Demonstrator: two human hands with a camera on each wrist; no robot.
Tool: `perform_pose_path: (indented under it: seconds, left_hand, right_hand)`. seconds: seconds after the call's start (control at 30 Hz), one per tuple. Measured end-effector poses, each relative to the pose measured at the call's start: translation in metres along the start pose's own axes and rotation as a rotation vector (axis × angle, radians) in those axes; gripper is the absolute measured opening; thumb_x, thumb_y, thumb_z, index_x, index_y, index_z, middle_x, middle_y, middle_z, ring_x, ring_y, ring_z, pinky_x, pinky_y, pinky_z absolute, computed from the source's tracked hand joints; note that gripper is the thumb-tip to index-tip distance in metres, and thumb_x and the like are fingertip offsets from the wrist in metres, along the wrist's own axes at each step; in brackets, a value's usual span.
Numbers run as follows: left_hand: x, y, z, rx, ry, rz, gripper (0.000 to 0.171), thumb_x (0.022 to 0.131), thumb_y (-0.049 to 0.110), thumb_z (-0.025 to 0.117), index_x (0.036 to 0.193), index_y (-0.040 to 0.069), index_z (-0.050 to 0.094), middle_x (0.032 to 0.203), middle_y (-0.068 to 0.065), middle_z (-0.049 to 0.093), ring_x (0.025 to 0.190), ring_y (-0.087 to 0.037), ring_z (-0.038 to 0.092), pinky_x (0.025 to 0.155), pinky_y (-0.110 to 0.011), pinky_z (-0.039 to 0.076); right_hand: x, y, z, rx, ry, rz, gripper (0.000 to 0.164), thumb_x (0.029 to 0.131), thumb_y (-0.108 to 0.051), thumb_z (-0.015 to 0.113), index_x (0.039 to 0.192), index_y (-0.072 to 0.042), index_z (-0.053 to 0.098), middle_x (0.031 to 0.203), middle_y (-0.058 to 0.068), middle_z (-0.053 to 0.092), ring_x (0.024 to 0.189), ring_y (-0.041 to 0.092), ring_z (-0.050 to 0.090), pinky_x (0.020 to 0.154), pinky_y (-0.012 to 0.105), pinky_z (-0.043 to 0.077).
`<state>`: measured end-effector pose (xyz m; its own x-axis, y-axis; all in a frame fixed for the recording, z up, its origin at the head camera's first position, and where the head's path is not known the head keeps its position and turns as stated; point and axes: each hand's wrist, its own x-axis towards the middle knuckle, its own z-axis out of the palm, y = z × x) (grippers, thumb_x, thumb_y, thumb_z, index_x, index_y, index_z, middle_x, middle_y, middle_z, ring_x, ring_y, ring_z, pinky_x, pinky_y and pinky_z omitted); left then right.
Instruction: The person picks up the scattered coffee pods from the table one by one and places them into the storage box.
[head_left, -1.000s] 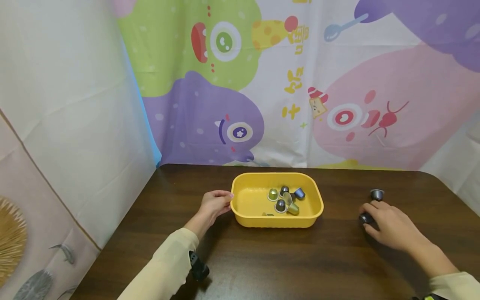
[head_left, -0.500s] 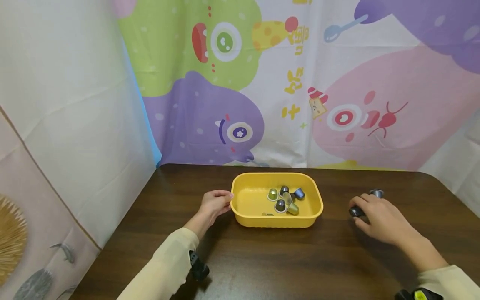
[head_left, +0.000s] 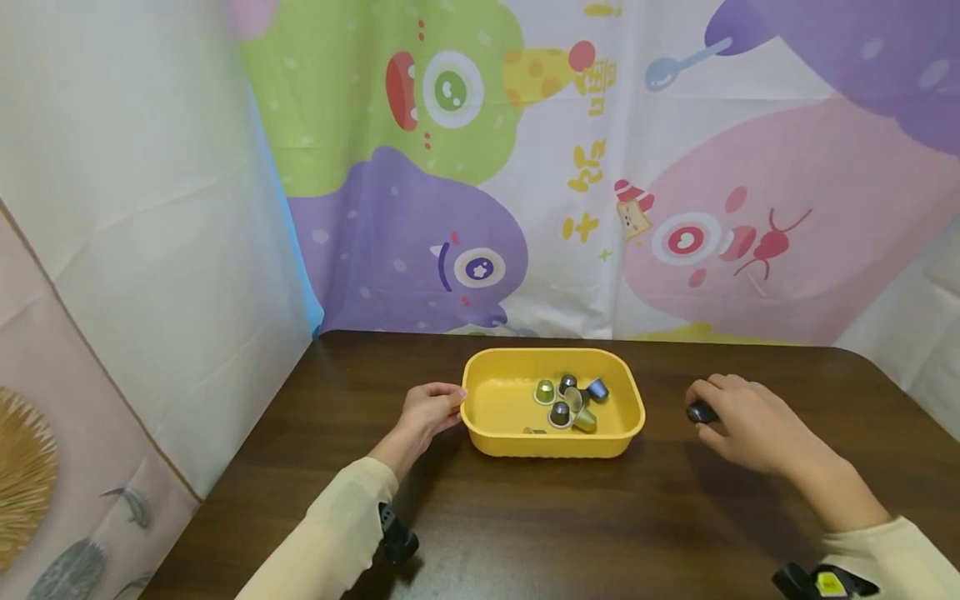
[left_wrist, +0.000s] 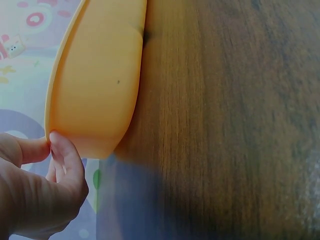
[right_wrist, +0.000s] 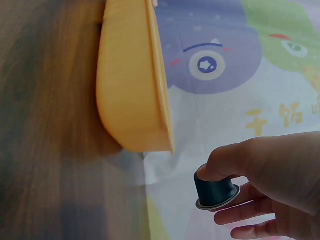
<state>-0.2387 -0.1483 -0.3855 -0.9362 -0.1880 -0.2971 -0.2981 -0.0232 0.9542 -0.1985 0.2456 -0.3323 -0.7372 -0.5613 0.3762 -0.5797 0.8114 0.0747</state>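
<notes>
A yellow plastic tub (head_left: 555,446) stands on the table, with several coffee capsules (head_left: 559,414) in green, black and blue lying toward its right half. My left hand (head_left: 431,414) pinches the tub's left rim between thumb and fingers, plain in the left wrist view too. To the right of the tub, my right hand (head_left: 753,421) holds a dark coffee capsule (right_wrist: 215,190) by thumb and fingers, apart from the tub. In the right wrist view this capsule's flat rimmed end points down. The silver-rimmed capsule that lay farther right is almost wholly hidden behind my right hand.
The dark wooden table (head_left: 480,525) stretches in front of and around the tub. Along its far edge hangs a curtain (head_left: 570,283) printed with cartoon monsters, and pale cloth (head_left: 165,208) hangs at the left.
My right hand has moved left with the dark capsule, toward the tub, covering the other capsule on the table. My left hand stays at the tub's rim.
</notes>
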Motion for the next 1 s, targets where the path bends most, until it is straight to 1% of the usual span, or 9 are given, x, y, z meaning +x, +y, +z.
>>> perform_pose_path:
  seconds: [0.07, 0.23, 0.5, 0.67, 0.87, 1.0]
  left_hand:
    - [0.000, -0.001, 0.000, 0.007, 0.002, -0.006, 0.019, 0.090, 0.007, 0.064, 0.105, -0.005, 0.063, 0.080, -0.004, 0.056, 0.066, -0.009, 0.055, 0.057, -0.016, 0.051]
    - [-0.001, 0.000, -0.001, 0.025, 0.004, -0.016, 0.019, 0.091, 0.008, 0.065, 0.105, -0.004, 0.064, 0.082, -0.004, 0.056, 0.067, -0.010, 0.055, 0.058, -0.016, 0.051]
    - [0.000, 0.000, -0.001, 0.013, 0.006, -0.004, 0.019, 0.090, 0.006, 0.064, 0.105, -0.006, 0.064, 0.078, -0.003, 0.055, 0.064, -0.009, 0.054, 0.056, -0.015, 0.050]
    - [0.001, -0.002, -0.001, 0.015, 0.009, -0.011, 0.019, 0.090, 0.007, 0.065, 0.105, -0.005, 0.064, 0.080, -0.004, 0.056, 0.066, -0.009, 0.055, 0.057, -0.016, 0.051]
    - [0.000, -0.001, 0.000, 0.022, 0.015, -0.006, 0.020, 0.090, 0.009, 0.065, 0.106, -0.004, 0.064, 0.085, -0.005, 0.058, 0.068, -0.010, 0.056, 0.058, -0.016, 0.051]
    - [0.001, 0.000, 0.000, 0.023, 0.019, -0.006, 0.020, 0.090, 0.008, 0.065, 0.106, -0.004, 0.064, 0.084, -0.005, 0.057, 0.068, -0.010, 0.056, 0.058, -0.016, 0.052]
  right_hand:
    - [0.001, -0.002, -0.002, 0.002, 0.005, 0.001, 0.026, 0.067, -0.016, 0.080, 0.086, -0.017, 0.062, 0.078, -0.007, 0.056, 0.073, 0.012, 0.053, 0.065, 0.035, 0.048]
    - [0.005, -0.004, -0.005, 0.006, -0.019, 0.011, 0.026, 0.069, -0.015, 0.080, 0.087, -0.016, 0.062, 0.079, -0.007, 0.056, 0.073, 0.012, 0.053, 0.065, 0.035, 0.049]
    - [0.014, -0.008, -0.009, 0.034, -0.051, 0.013, 0.026, 0.070, -0.014, 0.081, 0.088, -0.016, 0.062, 0.080, -0.005, 0.058, 0.073, 0.013, 0.054, 0.063, 0.035, 0.048]
    - [0.022, -0.014, -0.012, 0.039, -0.079, 0.022, 0.026, 0.072, -0.016, 0.080, 0.090, -0.015, 0.063, 0.081, -0.005, 0.058, 0.074, 0.013, 0.055, 0.066, 0.036, 0.050]
    - [0.031, -0.018, -0.013, 0.044, -0.096, 0.005, 0.027, 0.073, -0.016, 0.080, 0.093, -0.014, 0.063, 0.083, -0.003, 0.059, 0.075, 0.014, 0.055, 0.067, 0.037, 0.051]
    - [0.038, -0.023, -0.015, 0.050, -0.115, -0.006, 0.025, 0.074, -0.016, 0.079, 0.094, -0.014, 0.063, 0.083, -0.003, 0.060, 0.075, 0.014, 0.055, 0.069, 0.038, 0.051]
